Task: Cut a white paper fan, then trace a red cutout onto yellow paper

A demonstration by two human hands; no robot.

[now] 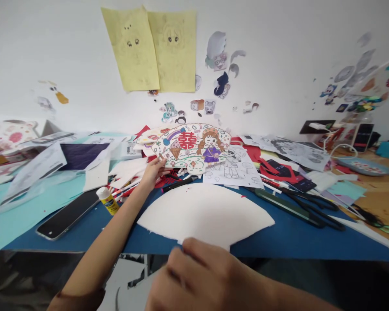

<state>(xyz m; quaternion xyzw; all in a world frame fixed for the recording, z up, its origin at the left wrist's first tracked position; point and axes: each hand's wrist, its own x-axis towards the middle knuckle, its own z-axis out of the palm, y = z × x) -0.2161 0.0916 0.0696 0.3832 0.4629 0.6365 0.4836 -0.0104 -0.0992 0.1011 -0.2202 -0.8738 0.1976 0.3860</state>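
White wall (pixel 52 52) rises behind a crowded craft desk, with two yellow sheets (pixel 149 49) bearing pencilled eyes stuck up among cut-out paper figures (pixel 217 65).

The left hand (pixel 154 172) is closed on the lower left edge of a coloured paper fan (pixel 191 147), which shows a red double-happiness character, a girl in purple and an ice cream cone. That fan overlaps a line-drawn colouring sheet (pixel 233 168). The right hand (pixel 201 276) sits close to the lens, large and soft-edged, with its fingertips (pixel 184 244) at the near edge of a white card fan (pixel 204 214) (whether they grip it or merely rest there, I cannot tell). This card lies on a blue mat (pixel 298 246), just below the coloured fan.

A black marker (pixel 178 183) lies just beside the left hand. Left of the forearm are a yellow glue stick (pixel 108 201) and a black phone (pixel 68 220); to the right lie black-handled scissors (pixel 314 211).
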